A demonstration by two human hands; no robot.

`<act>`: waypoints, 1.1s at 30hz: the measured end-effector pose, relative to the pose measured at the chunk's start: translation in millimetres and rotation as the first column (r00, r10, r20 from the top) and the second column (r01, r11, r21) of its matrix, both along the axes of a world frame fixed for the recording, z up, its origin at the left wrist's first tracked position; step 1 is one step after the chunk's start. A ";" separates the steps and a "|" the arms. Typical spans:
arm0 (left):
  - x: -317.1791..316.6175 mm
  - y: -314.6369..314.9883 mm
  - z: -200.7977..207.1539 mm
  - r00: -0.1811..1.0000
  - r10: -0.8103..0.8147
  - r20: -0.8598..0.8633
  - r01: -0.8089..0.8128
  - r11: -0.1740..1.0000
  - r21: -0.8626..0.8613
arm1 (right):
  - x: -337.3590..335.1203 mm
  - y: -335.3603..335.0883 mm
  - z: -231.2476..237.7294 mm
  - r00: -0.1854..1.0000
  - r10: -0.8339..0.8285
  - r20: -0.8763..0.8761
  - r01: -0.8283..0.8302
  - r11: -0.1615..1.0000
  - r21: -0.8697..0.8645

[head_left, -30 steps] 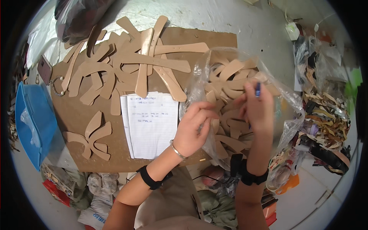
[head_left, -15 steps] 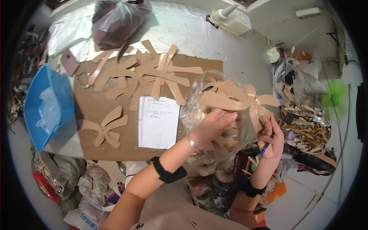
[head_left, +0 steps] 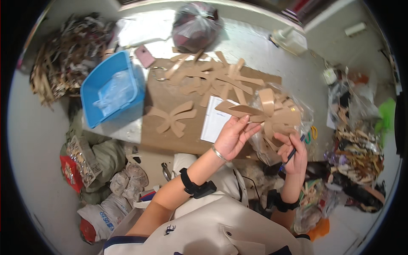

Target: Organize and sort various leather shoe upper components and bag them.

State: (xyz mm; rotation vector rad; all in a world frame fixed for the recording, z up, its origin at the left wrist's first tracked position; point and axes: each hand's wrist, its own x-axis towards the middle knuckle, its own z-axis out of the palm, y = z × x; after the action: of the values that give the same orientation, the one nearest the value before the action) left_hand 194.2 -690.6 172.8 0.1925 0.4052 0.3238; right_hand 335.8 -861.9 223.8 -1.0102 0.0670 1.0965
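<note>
Between the thumb and fingers of my left hand (head_left: pixel 236 138) is a tan strap piece (head_left: pixel 231 109), its flat arms spreading out above the hand. My right hand (head_left: pixel 294 155) keeps a blue pen (head_left: pixel 290 158) tucked in its fingers, with its fingertips by the lower edge of the tan pieces. Under and behind both hands lies a clear plastic bag (head_left: pixel 307 111) with more tan pieces in it. Another many-armed tan piece (head_left: pixel 171 120) lies alone on the brown board (head_left: pixel 159 142). A pile of similar pieces (head_left: pixel 212 78) covers the board's far part.
A white paper with writing (head_left: pixel 211 125) lies left of the bag. To the left stand a blue bin (head_left: pixel 87 95) and a pink phone (head_left: pixel 145 56). Behind are a filled plastic bag (head_left: pixel 197 25) and a white bottle (head_left: pixel 293 41). Scrap strips (head_left: pixel 361 146) are heaped at right.
The view has swung left, showing more of the blue bin. My right fingers have come off the curved strap end they pinched. The held piece's arms now spread toward the paper.
</note>
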 end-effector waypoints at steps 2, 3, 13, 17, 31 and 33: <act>-16.4 2.2 5.3 0.996 0.093 -0.003 -0.093 0.996 -0.005 | -13.7 9.6 3.2 0.995 0.072 0.070 -0.069 0.997 -0.035; -23.3 2.9 9.0 0.991 0.137 0.007 -0.137 0.991 -0.004 | -20.1 11.7 4.5 0.983 0.112 0.147 -0.098 0.990 -0.100; -63.1 10.1 14.3 0.977 0.213 0.024 -0.207 0.968 -0.139 | -68.6 24.1 -15.1 0.835 0.518 0.185 -0.460 0.842 -0.283; -81.2 14.4 -7.4 0.977 0.213 -0.012 -0.212 0.966 -0.150 | -82.7 35.0 -28.4 0.692 0.694 0.199 -0.593 0.704 -0.390; -159.3 57.0 -81.5 0.945 0.250 0.212 -0.118 0.864 -0.489 | -136.4 105.7 -60.5 0.530 0.807 0.262 -0.560 0.565 -0.607; -156.9 62.6 -87.9 0.919 0.251 0.304 -0.070 0.862 -0.501 | -144.4 107.2 -62.5 0.449 0.822 0.349 -0.531 0.560 -0.636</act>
State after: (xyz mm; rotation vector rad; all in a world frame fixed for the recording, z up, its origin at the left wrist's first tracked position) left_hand 37.2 -628.0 84.9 -0.3952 0.1245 0.4072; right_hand 191.4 -754.7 161.2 -1.8973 -0.7712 1.4728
